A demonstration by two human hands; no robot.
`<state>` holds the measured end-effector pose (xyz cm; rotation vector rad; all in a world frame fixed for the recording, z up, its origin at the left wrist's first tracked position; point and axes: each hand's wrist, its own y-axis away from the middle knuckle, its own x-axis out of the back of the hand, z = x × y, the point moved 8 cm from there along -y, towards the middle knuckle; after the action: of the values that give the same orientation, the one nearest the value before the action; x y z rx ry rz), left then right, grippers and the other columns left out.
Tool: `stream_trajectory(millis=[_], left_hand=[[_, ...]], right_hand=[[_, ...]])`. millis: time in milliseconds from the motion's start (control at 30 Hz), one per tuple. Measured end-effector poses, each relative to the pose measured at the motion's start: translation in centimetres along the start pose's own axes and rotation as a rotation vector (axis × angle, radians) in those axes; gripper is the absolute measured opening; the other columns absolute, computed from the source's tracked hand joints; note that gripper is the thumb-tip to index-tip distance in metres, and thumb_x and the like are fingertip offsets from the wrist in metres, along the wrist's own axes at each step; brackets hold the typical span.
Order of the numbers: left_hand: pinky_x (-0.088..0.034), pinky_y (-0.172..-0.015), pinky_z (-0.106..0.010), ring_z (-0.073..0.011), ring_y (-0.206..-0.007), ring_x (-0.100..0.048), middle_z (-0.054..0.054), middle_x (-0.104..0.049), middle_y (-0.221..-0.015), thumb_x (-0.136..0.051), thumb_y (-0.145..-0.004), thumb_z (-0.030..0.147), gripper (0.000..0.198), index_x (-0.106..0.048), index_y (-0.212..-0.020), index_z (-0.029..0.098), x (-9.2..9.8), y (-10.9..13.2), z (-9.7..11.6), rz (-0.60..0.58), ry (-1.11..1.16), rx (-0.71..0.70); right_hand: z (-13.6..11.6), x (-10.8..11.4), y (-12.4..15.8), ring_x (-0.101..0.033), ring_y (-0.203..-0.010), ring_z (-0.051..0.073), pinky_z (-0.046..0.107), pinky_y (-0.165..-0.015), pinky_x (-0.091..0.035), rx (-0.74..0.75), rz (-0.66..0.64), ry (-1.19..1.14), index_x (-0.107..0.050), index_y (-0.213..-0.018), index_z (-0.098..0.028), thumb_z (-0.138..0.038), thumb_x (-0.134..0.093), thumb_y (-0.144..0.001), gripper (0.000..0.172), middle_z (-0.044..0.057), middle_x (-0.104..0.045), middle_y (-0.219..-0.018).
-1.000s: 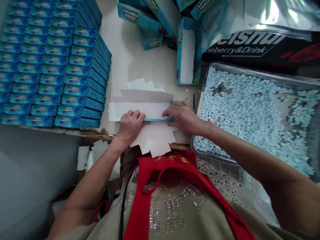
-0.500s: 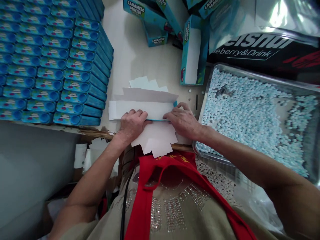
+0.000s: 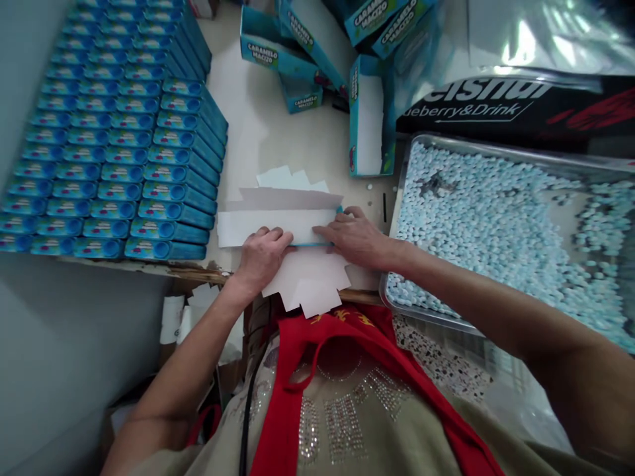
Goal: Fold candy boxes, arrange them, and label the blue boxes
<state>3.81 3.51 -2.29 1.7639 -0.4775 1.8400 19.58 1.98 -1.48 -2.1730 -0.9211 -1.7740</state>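
Fingers (image 3: 272,235) flat on carton blank (image 3: 248,227) (left hand (image 3: 258,258), right hand (image 3: 358,242)), candy tray (image 3: 496,147), stacked boxes (image 3: 149,152)

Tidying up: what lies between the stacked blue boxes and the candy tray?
Head view: a flat white carton blank, pressed down by the left hand and right hand.

We're in a red apron (image 3: 381,357), gold embroidery (image 3: 342,316) along its top edge, strap looping over a khaki top (image 3: 218,449) studded with rhinestone lettering (image 3: 342,416). A black cord (image 3: 245,423) runs down our chest. Forearms uncovered, left hand (image 3: 260,254) and right hand (image 3: 357,241) bare.
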Motion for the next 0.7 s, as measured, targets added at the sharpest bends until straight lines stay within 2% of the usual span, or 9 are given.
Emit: stream_trajectory(millis=[100, 167, 233, 300, 367, 433, 533, 633, 700], left_hand=[[-0.046, -0.082, -0.042, -0.0298, -0.099, -0.062, -0.011, -0.072, -0.101, -0.056, -0.1, 0.019, 0.018, -0.072, -0.103, 0.024, 0.7, -0.1, 1.6, 0.056, -0.037, -0.132], [-0.047, -0.078, -0.041, -0.0284, -0.095, -0.063, -0.011, -0.071, -0.097, -0.054, -0.098, 0.012, 0.022, -0.072, -0.102, 0.023, 1.1, -0.4, 2.2, 0.069, -0.055, -0.221], [-0.048, -0.072, -0.039, -0.0269, -0.089, -0.064, -0.01, -0.071, -0.093, -0.052, -0.097, 0.01, 0.024, -0.072, -0.098, 0.023, 1.6, -1.1, 1.9, 0.077, -0.081, -0.285], [-0.05, -0.073, -0.039, -0.0257, -0.086, -0.065, -0.009, -0.071, -0.09, -0.051, -0.098, 0.009, 0.025, -0.072, -0.094, 0.022, 2.3, -1.9, 1.2, 0.101, -0.104, -0.358], [-0.054, -0.082, -0.041, -0.0246, -0.086, -0.067, -0.007, -0.072, -0.087, -0.05, -0.099, 0.009, 0.027, -0.072, -0.088, 0.022, 3.1, -2.6, 0.4, 0.128, -0.095, -0.442], [-0.055, -0.093, -0.043, -0.0235, -0.093, -0.069, -0.006, -0.074, -0.089, -0.049, -0.1, 0.011, 0.03, -0.072, -0.084, 0.022, 3.6, -3.2, -0.8, 0.147, -0.044, -0.487], [-0.053, -0.107, -0.043, -0.0225, -0.115, -0.068, -0.006, -0.077, -0.101, -0.048, -0.103, 0.015, 0.032, -0.073, -0.084, 0.022, 3.9, -4.1, -3.2, 0.168, 0.067, -0.449], [-0.047, -0.119, -0.044, -0.0229, -0.137, -0.059, -0.007, -0.075, -0.127, -0.049, -0.103, 0.016, 0.03, -0.075, -0.091, 0.021, 4.8, -4.5, -5.4, 0.18, 0.149, -0.364], [-0.046, -0.12, -0.045, -0.0237, -0.142, -0.056, -0.007, -0.07, -0.138, -0.05, -0.102, 0.016, 0.028, -0.077, -0.104, 0.022, 6.5, -3.8, -6.3, 0.204, 0.168, -0.29]], right_hand=[[0.7, 2.4, 1.0, -0.068, -0.115, 0.027, 0.038, -0.098, -0.048, 0.105, -0.134, -0.274, -0.064, -0.142, -0.022, -0.029, -0.07, -0.095, 0.048, 0.011, -0.075, -0.132], [1.5, 5.3, 1.2, -0.07, -0.112, 0.022, 0.033, -0.095, -0.051, 0.161, -0.08, -0.386, -0.066, -0.142, -0.023, -0.027, -0.056, -0.102, 0.041, 0.008, -0.075, -0.133], [3.1, 8.1, 0.7, -0.068, -0.119, 0.024, 0.037, -0.099, -0.05, 0.137, 0.076, -0.259, -0.066, -0.143, -0.025, -0.014, -0.047, -0.102, 0.047, 0.007, -0.074, -0.135], [3.8, 9.1, -0.4, -0.057, -0.138, 0.031, 0.047, -0.107, -0.045, 0.146, 0.174, -0.006, -0.064, -0.145, -0.027, -0.003, -0.046, -0.096, 0.057, 0.007, -0.062, -0.153], [3.6, 8.4, -1.5, -0.041, -0.152, 0.036, 0.056, -0.115, -0.039, 0.231, 0.178, 0.162, -0.069, -0.137, -0.026, -0.002, -0.048, -0.096, 0.051, 0.006, -0.046, -0.167], [3.2, 7.3, -2.3, -0.035, -0.157, 0.036, 0.058, -0.119, -0.035, 0.292, 0.177, 0.219, -0.075, -0.119, -0.023, -0.008, -0.048, -0.101, 0.036, 0.004, -0.05, -0.164], [1.9, 5.9, -2.5, -0.041, -0.152, 0.032, 0.056, -0.123, -0.03, 0.359, 0.218, 0.263, -0.076, -0.102, -0.023, -0.017, -0.048, -0.105, 0.029, 0.004, -0.07, -0.139], [-0.8, 4.9, -1.8, -0.058, -0.129, 0.027, 0.049, -0.119, -0.033, 0.444, 0.272, 0.293, -0.074, -0.11, -0.025, -0.02, -0.043, -0.108, 0.031, 0.005, -0.076, -0.115], [-2.8, 4.6, -1.5, -0.061, -0.107, 0.024, 0.043, -0.107, -0.039, 0.427, 0.31, 0.292, -0.071, -0.122, -0.023, -0.018, -0.041, -0.108, 0.033, 0.006, -0.074, -0.105]])
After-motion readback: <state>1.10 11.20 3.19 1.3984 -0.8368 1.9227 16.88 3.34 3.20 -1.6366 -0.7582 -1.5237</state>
